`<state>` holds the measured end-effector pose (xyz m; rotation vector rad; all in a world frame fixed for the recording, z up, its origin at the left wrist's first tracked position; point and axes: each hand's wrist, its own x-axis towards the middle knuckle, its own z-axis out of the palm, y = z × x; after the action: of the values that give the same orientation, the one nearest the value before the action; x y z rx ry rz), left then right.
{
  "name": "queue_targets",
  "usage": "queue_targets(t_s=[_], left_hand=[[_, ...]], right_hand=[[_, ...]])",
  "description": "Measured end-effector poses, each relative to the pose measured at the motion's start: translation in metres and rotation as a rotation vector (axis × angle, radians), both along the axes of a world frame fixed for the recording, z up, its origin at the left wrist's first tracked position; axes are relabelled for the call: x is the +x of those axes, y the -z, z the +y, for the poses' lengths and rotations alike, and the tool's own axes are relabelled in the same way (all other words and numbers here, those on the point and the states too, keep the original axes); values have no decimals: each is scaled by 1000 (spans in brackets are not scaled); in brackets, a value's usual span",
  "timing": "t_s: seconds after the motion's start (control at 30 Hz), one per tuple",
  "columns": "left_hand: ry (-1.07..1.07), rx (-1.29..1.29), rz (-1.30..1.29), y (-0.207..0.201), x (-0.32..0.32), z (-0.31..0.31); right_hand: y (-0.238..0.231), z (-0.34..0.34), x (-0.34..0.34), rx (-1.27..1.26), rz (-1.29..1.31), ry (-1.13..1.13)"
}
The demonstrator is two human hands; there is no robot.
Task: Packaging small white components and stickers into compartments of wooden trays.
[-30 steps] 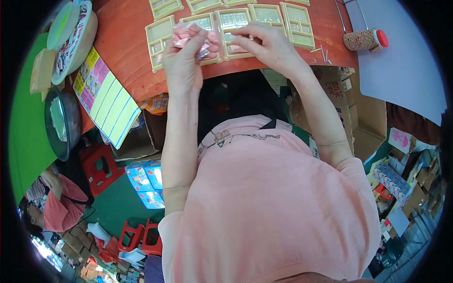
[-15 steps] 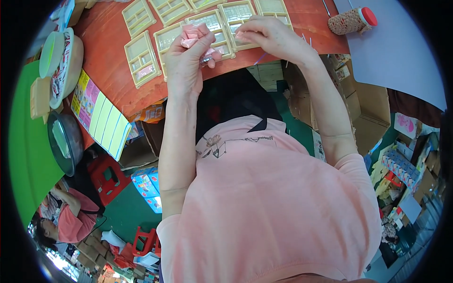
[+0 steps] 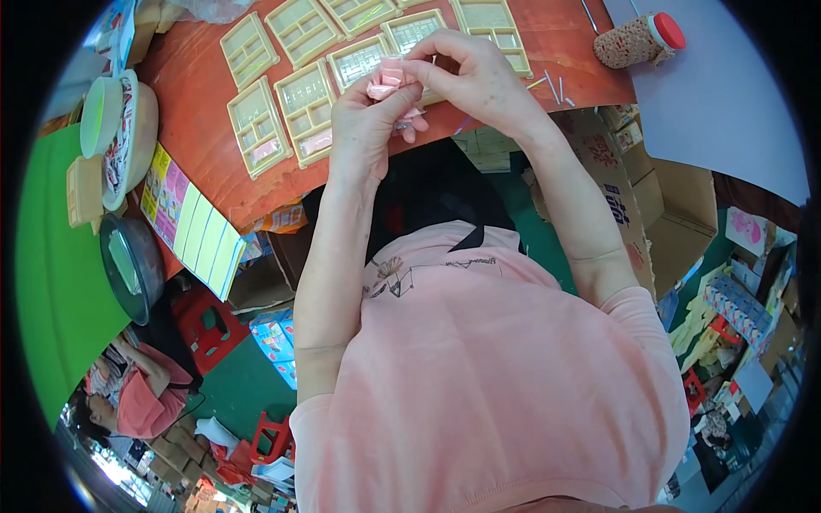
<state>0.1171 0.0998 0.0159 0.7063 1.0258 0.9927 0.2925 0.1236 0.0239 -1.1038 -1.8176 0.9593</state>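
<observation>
A bunch of small pink packets in clear wrapping is gripped in my left hand, above the near row of trays. My right hand meets it from the right, thumb and finger pinched at the edge of the bunch. Under and around my hands lie cream plastic trays split into compartments. The near-left tray and the one beside it each have a pink packet in their lowest compartment. Trays right behind my hands are partly hidden.
Thin white and yellow sticks lie right of the trays on the red table. A red-lidded jar stands at the far right. Left are a cream basin, a dark bowl and a printed sheet. A seated person is lower left.
My right hand has moved left from over a tray to the packets in my left hand. The left hand has shifted right, uncovering more of the near trays.
</observation>
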Motion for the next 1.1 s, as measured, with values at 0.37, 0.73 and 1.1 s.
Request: queue_targets(t_s=[0.37, 0.73, 1.1], left_hand=[[-105, -55, -81, -3, 23, 28], [-44, 12, 0, -1, 50, 25], [142, 71, 239, -5, 64, 34]], right_hand=[[10, 6, 63, -166, 253, 364], [27, -16, 75, -59, -299, 604], [-15, -1, 61, -53, -38, 238]])
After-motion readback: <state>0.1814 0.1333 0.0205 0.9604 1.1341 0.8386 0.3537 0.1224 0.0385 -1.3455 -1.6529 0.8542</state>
